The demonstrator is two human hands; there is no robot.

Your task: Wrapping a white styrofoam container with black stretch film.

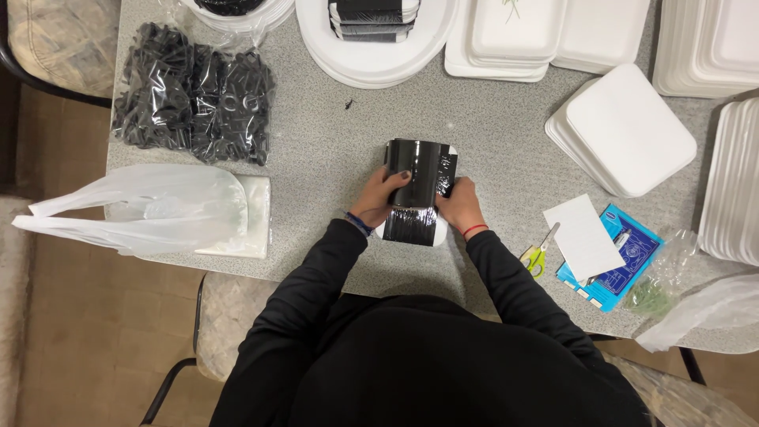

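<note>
Contents of the black film-wrapped bundle [417, 190] cannot be made out; it sits on a small white tray [439, 231] at mid-table [316, 158], the tray mostly hidden; left hand [382, 196] grips its left side, fingers curled; right hand [459, 205] presses its right side, fingertips concealed; clear bag [194, 95] holds black pieces; top-edge plates [379, 59], cut off, carry dark packs [371, 17].

My left hand [379, 198] sits at ten o'clock from my right hand [460, 207], fingers curled inward, dark nail showing. Both forearms in black sleeves converge toward twelve o'clock. Bands ring both wrists.
</note>
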